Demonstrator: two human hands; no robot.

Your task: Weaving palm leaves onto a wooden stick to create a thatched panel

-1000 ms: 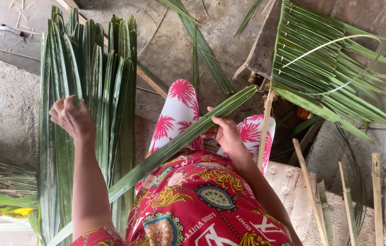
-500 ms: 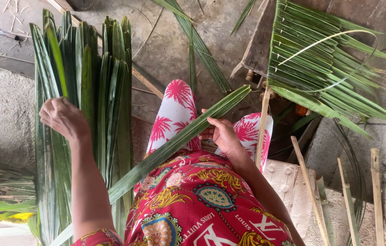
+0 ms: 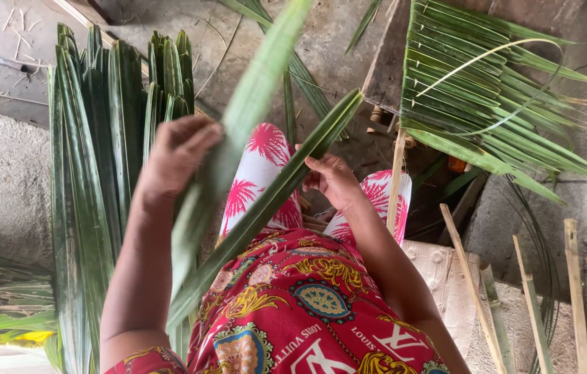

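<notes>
Green palm leaflets are the whole job here, and you have one in each hand. Your left hand (image 3: 176,156) is closed around a pale, broad leaflet (image 3: 238,131), fingers wrapped over its edge just left of your patterned knees (image 3: 266,173); that leaflet runs up and away past the knees toward the top of the frame, close to the camera and blurred. Your right hand (image 3: 335,179) pinches a darker folded leaflet (image 3: 273,201), thumb on top and fingers under, right at the knees; this one lies slantwise across your lap, its tip pointing up right of the knees, its base down by the red dress (image 3: 293,305). The two leaflets cross just left of the knees; whether they touch there, can't tell. Left of the knees stands the stack of leaflets (image 3: 93,173), on the concrete floor (image 3: 3,180). Right of and beyond the knees sits the woven frond panel (image 3: 487,104), with bamboo slats (image 3: 494,298) lying below it. Step, by my read: fresh leaflet just taken, being brought to the one already held. Next move likely calls for lining both up lengthwise at the knees, keeping the right pinch firm so the dark leaflet doesn't slip, and sliding the left grip down for control.
</notes>
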